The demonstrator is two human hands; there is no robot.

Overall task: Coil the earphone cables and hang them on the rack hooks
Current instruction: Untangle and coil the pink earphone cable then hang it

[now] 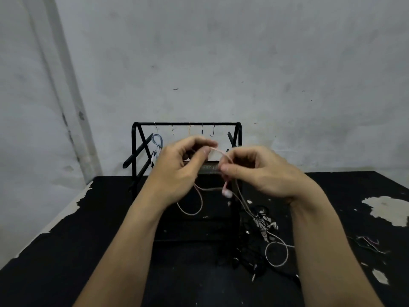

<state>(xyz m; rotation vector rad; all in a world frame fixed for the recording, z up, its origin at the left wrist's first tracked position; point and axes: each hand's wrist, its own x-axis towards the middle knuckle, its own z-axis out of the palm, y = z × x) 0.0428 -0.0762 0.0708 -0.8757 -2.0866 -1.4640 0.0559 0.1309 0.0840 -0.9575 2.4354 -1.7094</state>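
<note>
- Forearms, two, bare, rising from the bottom edge toward the middle of the frame.
- Black earphones (245,255), a tangled pile on the dark table (88,251), lower right of centre; not coiled, not hung.
- White earphones (271,228), mixed into the same pile with one loop lying open beside it; likewise waiting, by my reckoning.
- Pink earphone cable (200,202), mid-frame, strung between both hands; loose loop and one earbud hang below them, the tail trailing into the pile. Coiling looks barely begun.
- Left hand (179,167), fingers curled, thumb and forefinger pinching the cable's upper end.
- Right hand (259,171), fingers curled, gripping the cable just beside the left.
- Rack (187,124), black, behind the hands against the wall.
- Blue cable (158,142), coiled and hanging from the leftmost hook: one item done.
- Hooks (213,130), the remaining four showing nothing on them.
</note>
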